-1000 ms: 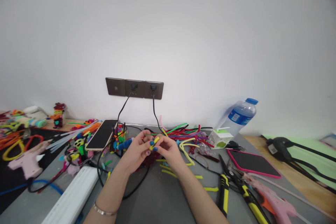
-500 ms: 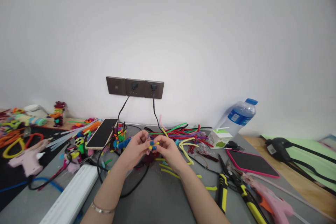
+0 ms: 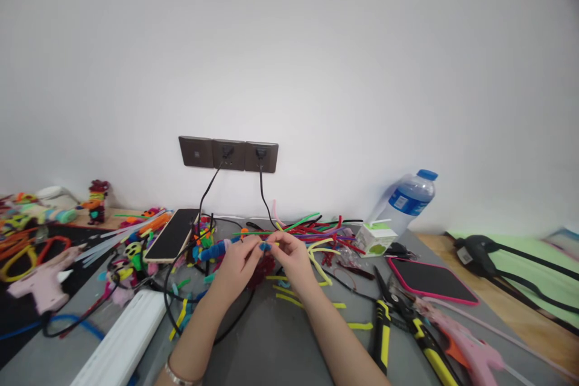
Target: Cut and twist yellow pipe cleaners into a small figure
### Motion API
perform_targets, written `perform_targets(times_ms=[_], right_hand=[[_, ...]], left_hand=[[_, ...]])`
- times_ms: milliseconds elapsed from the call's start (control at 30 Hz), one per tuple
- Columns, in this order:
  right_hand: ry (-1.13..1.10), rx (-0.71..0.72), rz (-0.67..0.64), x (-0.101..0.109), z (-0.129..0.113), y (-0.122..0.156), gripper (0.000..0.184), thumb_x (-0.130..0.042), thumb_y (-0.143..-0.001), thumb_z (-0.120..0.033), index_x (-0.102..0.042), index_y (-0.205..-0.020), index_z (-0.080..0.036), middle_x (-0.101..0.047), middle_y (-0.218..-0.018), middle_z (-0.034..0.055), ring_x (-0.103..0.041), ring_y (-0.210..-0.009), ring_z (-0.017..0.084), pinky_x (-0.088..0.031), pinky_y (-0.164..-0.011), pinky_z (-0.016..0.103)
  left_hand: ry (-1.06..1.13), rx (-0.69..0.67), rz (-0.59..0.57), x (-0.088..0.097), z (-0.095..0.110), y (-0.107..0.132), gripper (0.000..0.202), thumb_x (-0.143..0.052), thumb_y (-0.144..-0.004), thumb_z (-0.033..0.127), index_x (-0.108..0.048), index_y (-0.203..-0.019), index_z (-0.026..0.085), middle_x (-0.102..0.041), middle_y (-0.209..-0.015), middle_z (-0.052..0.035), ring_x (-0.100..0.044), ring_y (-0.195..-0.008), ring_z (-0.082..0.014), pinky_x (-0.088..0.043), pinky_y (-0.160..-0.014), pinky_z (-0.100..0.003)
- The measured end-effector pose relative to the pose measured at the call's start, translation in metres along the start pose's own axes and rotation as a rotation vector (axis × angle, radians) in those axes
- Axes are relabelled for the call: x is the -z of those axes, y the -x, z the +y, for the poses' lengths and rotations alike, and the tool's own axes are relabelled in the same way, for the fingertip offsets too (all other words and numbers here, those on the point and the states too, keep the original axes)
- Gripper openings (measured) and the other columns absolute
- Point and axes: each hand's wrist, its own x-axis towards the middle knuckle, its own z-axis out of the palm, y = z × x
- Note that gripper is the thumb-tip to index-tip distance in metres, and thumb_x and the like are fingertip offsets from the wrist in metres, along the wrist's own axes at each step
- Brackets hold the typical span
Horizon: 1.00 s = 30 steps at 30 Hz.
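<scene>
Over the mid grey worktop, twd its back edge, left hand & right hand each pinch narrow on one end of a short yellow fuzzy pipe-cleaner bit, long axis approx left-right, both hands equally near.

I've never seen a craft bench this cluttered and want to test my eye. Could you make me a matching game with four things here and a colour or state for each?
Things:
1. water bottle
2. pliers
3. phone
4. yellow piece

Colour or state:
a. lies flat, dark screen up, pink rim
b. pinched between the left hand and the right hand
c. tilted, blue cap
d. yellow and black handles

Pairs: 1-c, 2-d, 3-a, 4-b
</scene>
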Motion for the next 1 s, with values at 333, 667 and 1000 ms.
perform_targets(times_ms=[333,667,1000], right_hand=[[-0.199,-0.171,-0.104,-0.001,0.009,0.004,0.022,-0.08,-0.067,-0.033,-0.066,-0.072,-0.017,-0.062,-0.062,-0.0026,-0.055,-0.055,0.009,-0.042,-0.055,0.02],[-0.468,-0.179,-0.09,-0.011,0.004,0.006,0.024,-0.083,-0.065,-0.029,-0.067,-0.081,-0.02,-0.065,-0.076,-0.0025,-0.059,-0.066,0.008,-0.048,-0.064,0.018],[-0.487,-0.135,-0.043,-0.005,0.006,0.003,0.022,-0.082,-0.068,-0.03,-0.064,-0.069,-0.018,-0.064,-0.063,-0.0023,-0.057,-0.057,0.009,-0.048,-0.059,0.02]], left_hand=[[-0.016,-0.046,0.036,-0.002,0.002,0.005,0.033,-0.033,-0.096,0.03,-0.047,-0.069,0.018,-0.048,-0.061,0.0018,-0.043,-0.055,-0.0119,-0.029,-0.054,-0.024],[0.285,0.133,0.187,-0.009,-0.002,-0.002,0.036,-0.043,-0.089,0.041,-0.043,-0.061,0.018,-0.039,-0.055,0.0038,-0.035,-0.051,-0.0097,-0.027,-0.049,-0.022],[0.564,0.243,0.11,-0.012,0.0,-0.003,0.039,-0.049,-0.084,0.047,-0.044,-0.06,0.018,-0.04,-0.054,0.0049,-0.036,-0.047,-0.0084,-0.029,-0.047,-0.021]])
